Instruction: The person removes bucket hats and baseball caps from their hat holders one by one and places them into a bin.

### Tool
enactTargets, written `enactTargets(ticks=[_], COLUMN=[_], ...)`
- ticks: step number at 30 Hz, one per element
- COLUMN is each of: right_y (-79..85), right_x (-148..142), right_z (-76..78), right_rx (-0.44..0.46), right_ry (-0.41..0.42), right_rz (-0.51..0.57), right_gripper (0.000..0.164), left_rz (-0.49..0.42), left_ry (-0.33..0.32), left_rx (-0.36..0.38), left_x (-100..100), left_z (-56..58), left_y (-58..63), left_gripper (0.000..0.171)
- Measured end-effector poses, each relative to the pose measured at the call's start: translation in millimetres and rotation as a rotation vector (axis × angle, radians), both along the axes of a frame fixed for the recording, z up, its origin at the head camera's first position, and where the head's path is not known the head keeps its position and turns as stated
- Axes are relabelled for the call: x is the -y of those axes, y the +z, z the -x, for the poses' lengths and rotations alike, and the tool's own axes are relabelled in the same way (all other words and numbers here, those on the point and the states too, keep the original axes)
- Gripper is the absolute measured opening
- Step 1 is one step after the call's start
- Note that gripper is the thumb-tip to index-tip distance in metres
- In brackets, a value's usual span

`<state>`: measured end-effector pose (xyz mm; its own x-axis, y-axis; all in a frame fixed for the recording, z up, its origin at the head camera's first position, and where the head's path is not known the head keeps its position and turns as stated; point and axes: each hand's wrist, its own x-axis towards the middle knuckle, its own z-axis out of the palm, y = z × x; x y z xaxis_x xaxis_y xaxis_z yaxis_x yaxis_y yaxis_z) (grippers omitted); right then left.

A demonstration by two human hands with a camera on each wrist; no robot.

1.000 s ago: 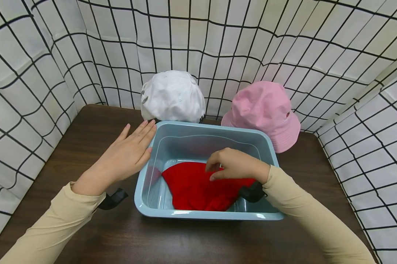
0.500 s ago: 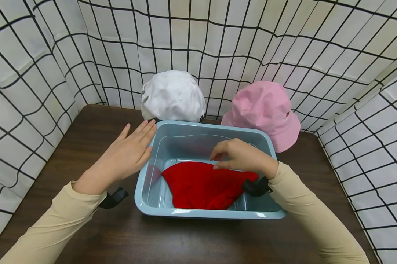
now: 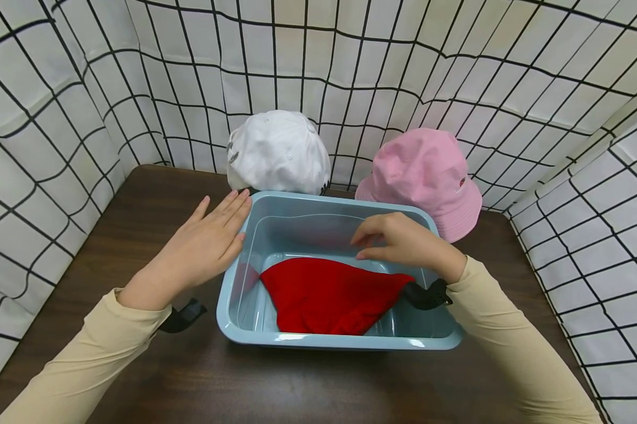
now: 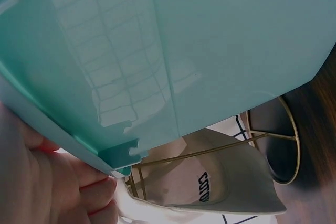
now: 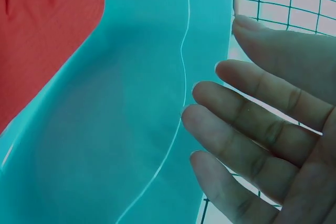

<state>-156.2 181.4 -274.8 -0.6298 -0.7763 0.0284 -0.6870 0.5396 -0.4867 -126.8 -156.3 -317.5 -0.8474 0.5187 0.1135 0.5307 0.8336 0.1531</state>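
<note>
A light blue plastic basin (image 3: 345, 340) stands on the brown table. In it lies a folded piece of red fabric (image 3: 329, 297), with nobody's fingers on it. My left hand (image 3: 196, 253) rests along the basin's left rim with its fingers straight; the left wrist view shows its fingertips against that rim. My right hand (image 3: 403, 238) hovers over the right part of the basin, fingers loosely bent and apart. In the right wrist view nothing lies between these fingers (image 5: 247, 114), and the red fabric is off to one side.
Behind the basin sit a white cap (image 3: 278, 153) and a pink bucket hat (image 3: 421, 171). Gold wire (image 4: 294, 140) stands by the cap in the left wrist view. White walls with black grid lines (image 3: 326, 76) enclose the table (image 3: 297, 388) at the back and sides.
My right hand has lifted away from the red fabric and drifted right and back, uncovering more of it. My left hand stays at the rim.
</note>
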Motion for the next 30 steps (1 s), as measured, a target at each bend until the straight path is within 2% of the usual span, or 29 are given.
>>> enactTargets(ticks=[10,21,30], right_y=[2.7,15.4,21.7], right_x=[-18.9,-41.0,-52.8], right_z=[0.2,-4.5,-4.6], right_rx=[-0.084,-0.032,-0.086], right_ry=[-0.052,-0.168,-0.23], right_rz=[0.045,0.05,0.095], right_gripper=[0.019,0.02,0.017], left_rz=[0.002,0.0,0.005], left_ry=[-0.001,-0.001,-0.004], left_rx=[-0.014,-0.017,-0.016], left_x=[-0.2,-0.4,0.3], left_z=[0.5,-0.1,-0.2], left_y=[0.2,0.7,0.8], left_gripper=[0.06,0.06,0.059])
